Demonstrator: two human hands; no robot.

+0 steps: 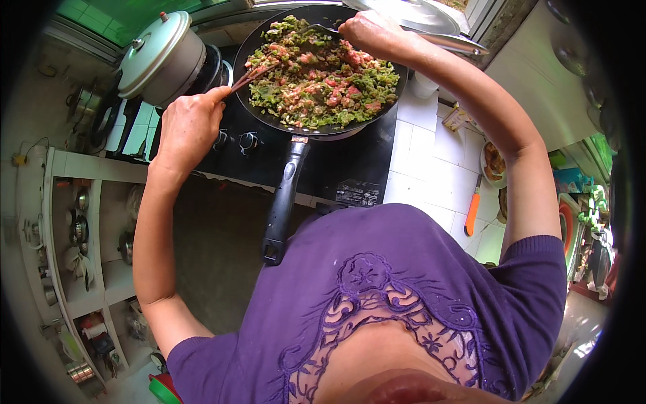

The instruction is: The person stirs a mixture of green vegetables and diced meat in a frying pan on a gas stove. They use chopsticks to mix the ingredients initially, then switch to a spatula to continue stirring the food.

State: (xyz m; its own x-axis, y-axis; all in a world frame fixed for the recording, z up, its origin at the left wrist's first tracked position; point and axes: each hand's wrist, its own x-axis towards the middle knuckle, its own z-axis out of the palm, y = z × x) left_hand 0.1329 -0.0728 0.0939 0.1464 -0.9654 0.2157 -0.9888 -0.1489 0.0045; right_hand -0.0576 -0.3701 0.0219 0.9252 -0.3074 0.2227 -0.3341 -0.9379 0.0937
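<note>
A black frying pan point(244, 103) on the stove holds chopped green vegetables point(383, 81) mixed with pinkish minced meat point(335, 93). My left hand point(189, 123) grips a pair of reddish-brown chopsticks point(247, 78), whose tips reach into the food at the pan's left side. Over the far right rim, my right hand point(371, 33) is closed around a utensil, its thin metal part point(323, 28) showing at the fingers. Its working end is buried in the food, so its kind is unclear. Toward my body points the pan's black handle point(282, 207), which neither hand touches.
A lidded pressure cooker point(166, 60) stands left of the pan on the black glass gas stove point(328, 166). Behind my right hand rests a metal lid point(419, 15). An orange-handled knife point(472, 212) and a plate of food point(493, 161) lie on the white tiled counter point(416, 156).
</note>
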